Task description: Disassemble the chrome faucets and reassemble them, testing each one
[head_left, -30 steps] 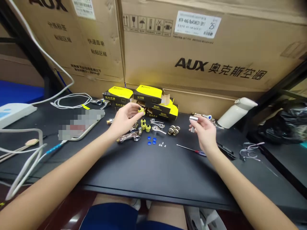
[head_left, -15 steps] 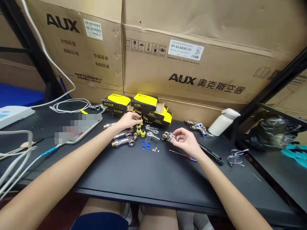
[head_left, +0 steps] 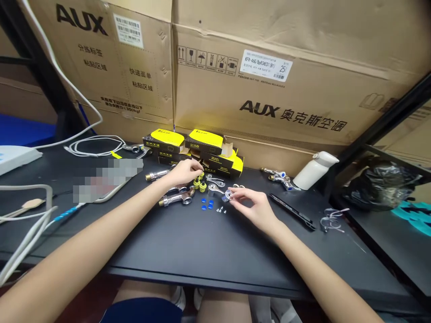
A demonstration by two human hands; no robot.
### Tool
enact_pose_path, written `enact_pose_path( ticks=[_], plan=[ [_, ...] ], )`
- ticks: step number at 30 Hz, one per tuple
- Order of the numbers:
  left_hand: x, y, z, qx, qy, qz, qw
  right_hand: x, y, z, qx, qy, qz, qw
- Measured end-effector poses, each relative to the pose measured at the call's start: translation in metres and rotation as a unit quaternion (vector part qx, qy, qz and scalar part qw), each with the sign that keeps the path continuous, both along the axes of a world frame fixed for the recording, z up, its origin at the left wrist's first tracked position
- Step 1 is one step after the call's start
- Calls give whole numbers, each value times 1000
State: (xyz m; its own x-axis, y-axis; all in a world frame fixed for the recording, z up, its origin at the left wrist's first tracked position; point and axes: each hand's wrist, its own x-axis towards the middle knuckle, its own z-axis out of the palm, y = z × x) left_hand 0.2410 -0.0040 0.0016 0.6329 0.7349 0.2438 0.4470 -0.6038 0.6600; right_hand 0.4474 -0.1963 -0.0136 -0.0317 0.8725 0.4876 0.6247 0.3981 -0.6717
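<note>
"So, which step do we seem to be on?"

"Setting the parts out by kind, we'd judge. Our left hand [head_left: 186,172] has thumb and fingers drawn together at the top of a yellow valve cartridge [head_left: 201,175], just beside two more upright cartridges [head_left: 202,186]. The fingers hide too much for us to tell whether they grip it or merely touch it."

"And our right hand [head_left: 251,206]?"

"That one pinches a chrome lever handle [head_left: 228,196] between thumb and fingertips, its round hub showing. It is just right of the loose lever handles [head_left: 216,189], near the blue caps [head_left: 210,202] and the small screws [head_left: 221,210]. We can't tell whether it touches the black tabletop [head_left: 188,242]."

"What lies around all that?"

"Chrome valve bodies [head_left: 177,198] to the left of the cartridges, one partly under our left hand; metal rings [head_left: 238,186] half hidden behind our right fingers; yellow-and-black boxes [head_left: 204,140] stacked at the back."

"Then what does the next move call for?"

"On the right, in our judgement, a low, gentle release beside the other handles, clear of the screws, which a fingertip could easily scatter. On the left, we should part the fingers and lift straight up; a sideways drag might topple a cartridge."
</note>
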Motion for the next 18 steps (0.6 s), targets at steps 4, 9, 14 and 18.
enact_pose_path(
  ticks=[4,9,14,18],
  plan=[
    [-1,0,-3,37,7,-8,999,-10,3,2,25,-63,26,997],
    [-2,-3,-5,96,2,-12,995,-13,3,12,8,31,11,999],
    [-2,-25,2,190,8,-85,978,-12,14,24,-54,138,8,989],
    [7,-42,9,231,61,-168,956,-7,31,24,-83,311,-25,946]
  ],
)
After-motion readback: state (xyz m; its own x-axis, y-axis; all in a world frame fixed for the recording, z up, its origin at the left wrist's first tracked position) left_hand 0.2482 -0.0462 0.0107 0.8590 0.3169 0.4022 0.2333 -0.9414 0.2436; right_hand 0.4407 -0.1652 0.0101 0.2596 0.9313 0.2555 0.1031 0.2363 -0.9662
